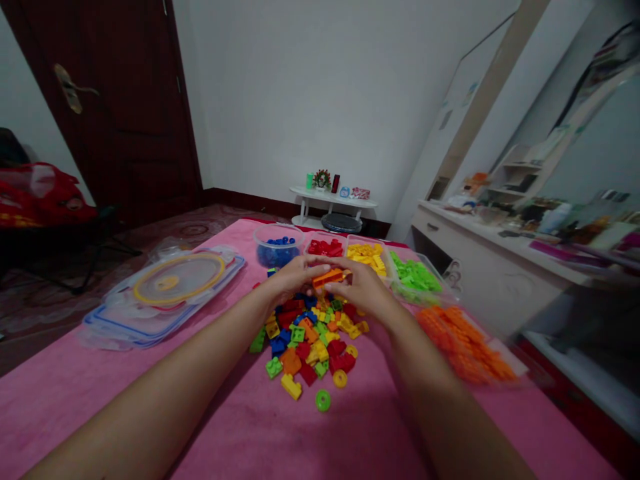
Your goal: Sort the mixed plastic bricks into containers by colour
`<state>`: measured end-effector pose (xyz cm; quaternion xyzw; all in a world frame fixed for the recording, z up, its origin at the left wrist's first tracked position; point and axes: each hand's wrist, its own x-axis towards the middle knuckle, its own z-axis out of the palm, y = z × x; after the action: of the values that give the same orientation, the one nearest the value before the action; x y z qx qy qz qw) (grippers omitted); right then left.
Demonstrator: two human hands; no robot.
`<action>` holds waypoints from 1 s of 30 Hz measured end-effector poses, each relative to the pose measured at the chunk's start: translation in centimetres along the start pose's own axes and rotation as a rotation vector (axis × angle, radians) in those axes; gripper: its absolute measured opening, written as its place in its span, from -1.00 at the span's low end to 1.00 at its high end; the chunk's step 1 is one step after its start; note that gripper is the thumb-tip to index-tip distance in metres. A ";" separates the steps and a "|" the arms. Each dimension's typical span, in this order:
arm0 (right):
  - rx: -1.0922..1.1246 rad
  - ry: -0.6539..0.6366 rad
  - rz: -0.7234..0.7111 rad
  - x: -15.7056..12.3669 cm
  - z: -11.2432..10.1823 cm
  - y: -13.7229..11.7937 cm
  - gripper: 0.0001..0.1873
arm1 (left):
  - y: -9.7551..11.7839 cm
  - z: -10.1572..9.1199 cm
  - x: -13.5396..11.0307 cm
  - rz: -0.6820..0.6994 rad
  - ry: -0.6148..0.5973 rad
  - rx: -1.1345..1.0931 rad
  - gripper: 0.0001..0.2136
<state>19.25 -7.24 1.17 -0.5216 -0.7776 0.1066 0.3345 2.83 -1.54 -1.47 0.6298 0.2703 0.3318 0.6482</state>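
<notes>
Toward the far edge of the pink cloth (240, 427), above the loose blocks (309, 330), our left hand (293, 275) and right hand (361, 285) grasp 1 orange block (327, 278); we'd best pinch it steadily, staying low.

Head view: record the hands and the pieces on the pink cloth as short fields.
Left hand: touching an orange brick
Right hand: touching the same brick
Near the hands: loose mixed-colour pile
In separate containers: blue pieces, red pieces, yellow pieces, green pieces, orange pieces (blurred)
Left side: stacked lids
Surface: pink cloth
</notes>
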 end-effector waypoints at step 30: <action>-0.585 -0.175 0.357 -3.1 -7.6 2.3 -0.80 | 0.0 -2.2 0.5 0.041 0.072 0.576 -0.77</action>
<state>26.49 -10.39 4.47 -0.7121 -0.6973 -0.0196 0.0793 1.44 0.31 -1.55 0.7812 0.3635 0.2765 0.4256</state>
